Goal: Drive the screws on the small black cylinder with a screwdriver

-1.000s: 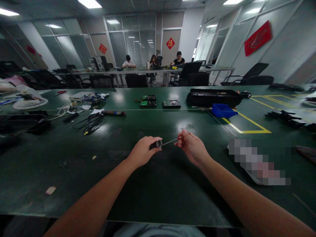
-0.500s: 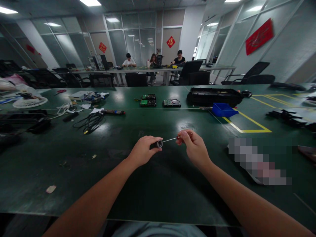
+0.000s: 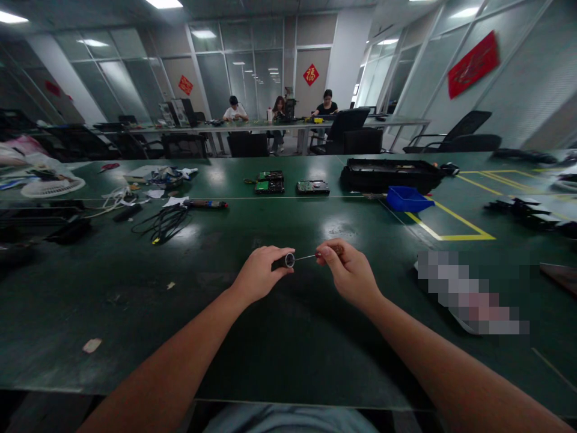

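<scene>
I am working the tip of a thin steel-shafted screwdriver with a reddish-brown handle [image 3: 311, 256] against the silvery ringed end of a small dark metal cylinder [image 3: 287, 260]. The cylinder is sitting at my left fingertips, between the two hands and just above the dark green table mat [image 3: 270, 343]. I cannot tell whether the tip is seated inside the end.

To my mind, doing this well is mostly a matter of alignment. The shaft should be running straight along the cylinder's axis, with only a light push behind it. Any turning is best done by rolling the handle between the fingertips, not by swinging the wrist. The left grip needs to be firm enough that the cylinder is not spinning along. A slip would send the tip toward my left fingers.

My left hand [image 3: 261, 273] is lying knuckles up, with the thumb and curled fingers pinching the cylinder so its end is facing right. My right hand [image 3: 349, 273] is pinching the handle between thumb and forefinger, the other fingers folded in behind. Both forearms are converging from the near edge, wrists level.

A blue plastic bin [image 3: 408, 198] is lying beyond and right of the right hand. A black coiled cable [image 3: 164, 222] is lying beyond and left of the left hand.
</scene>
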Demonstrator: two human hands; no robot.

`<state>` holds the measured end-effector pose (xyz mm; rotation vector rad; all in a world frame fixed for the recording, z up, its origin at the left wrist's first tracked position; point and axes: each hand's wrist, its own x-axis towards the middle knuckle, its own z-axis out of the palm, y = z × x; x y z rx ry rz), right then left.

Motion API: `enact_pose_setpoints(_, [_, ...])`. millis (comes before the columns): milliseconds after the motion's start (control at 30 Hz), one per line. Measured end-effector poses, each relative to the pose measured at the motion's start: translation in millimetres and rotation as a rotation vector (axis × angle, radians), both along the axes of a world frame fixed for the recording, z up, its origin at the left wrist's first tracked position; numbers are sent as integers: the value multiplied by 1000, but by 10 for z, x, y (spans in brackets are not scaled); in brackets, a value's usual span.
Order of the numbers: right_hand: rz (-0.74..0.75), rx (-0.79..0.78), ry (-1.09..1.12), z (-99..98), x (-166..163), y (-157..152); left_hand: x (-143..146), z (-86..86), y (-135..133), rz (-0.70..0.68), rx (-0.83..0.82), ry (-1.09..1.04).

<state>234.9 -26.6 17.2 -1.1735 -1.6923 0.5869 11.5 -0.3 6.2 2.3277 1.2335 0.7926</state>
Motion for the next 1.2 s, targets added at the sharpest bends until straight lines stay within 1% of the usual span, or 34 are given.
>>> enact_pose_setpoints(100, [22, -17, 39, 8, -19, -11, 4, 7, -4, 10, -3, -13])
enact_pose_setpoints(233, [-4, -33, -3, 28, -29, -14, 1, 8, -5, 7, -3, 4])
enact_pose_setpoints(500, [21, -73, 39, 14, -25, 8, -14, -25, 6, 9, -1, 18])
enact_pose_setpoints(667, [2, -63, 57, -5, -19, 15, -13, -9, -6, 24, -2, 20])
enact_pose_setpoints(967, [35, -96, 62, 18, -19, 14, -7, -29, 16, 21, 8, 10])
enact_pose_setpoints(1100, [2, -78, 31, 23, -32, -4, -6, -18, 16, 18, 8, 16])
enact_pose_setpoints(1200, [55, -107, 67, 11, -20, 16, -7, -3, 9, 27, -1, 22])
